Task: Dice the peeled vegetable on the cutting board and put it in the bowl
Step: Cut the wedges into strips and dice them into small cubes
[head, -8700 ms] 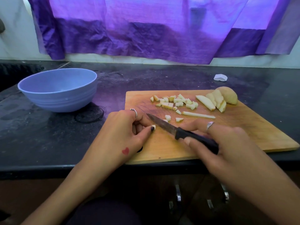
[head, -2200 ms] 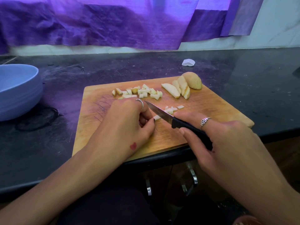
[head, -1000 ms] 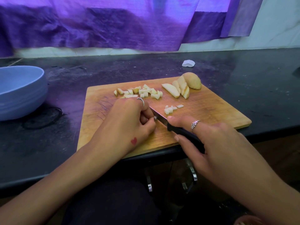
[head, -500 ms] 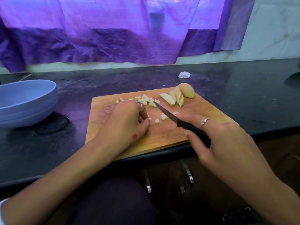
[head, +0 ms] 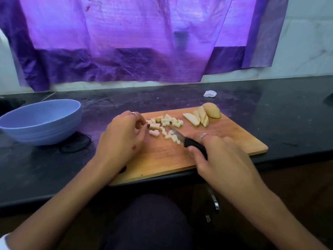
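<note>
A wooden cutting board [head: 207, 156] lies on the black counter. Several pale diced pieces [head: 167, 122] are scattered across its far middle. A few slices [head: 195, 119] lean against an uncut rounded chunk [head: 211, 110] at the far right corner. My right hand [head: 221, 157] grips a black-handled knife [head: 189, 142], its blade flat among the dice near the board's middle. My left hand [head: 122, 136] rests on the board's left part, fingers curled loosely beside the diced pieces, holding nothing that I can see. The blue bowl [head: 41, 121] stands to the left of the board.
A purple curtain [head: 135, 42] hangs behind the counter. A small white scrap [head: 209, 93] lies behind the board. A dark hair tie [head: 75, 144] lies between bowl and board. The counter's front edge runs just under the board; cabinet handles [head: 213, 204] show below.
The knife blade has come down among the diced pieces and moved them left toward the far pile. My left hand has shifted up and left, its fingers loosened. The camera has tilted upward.
</note>
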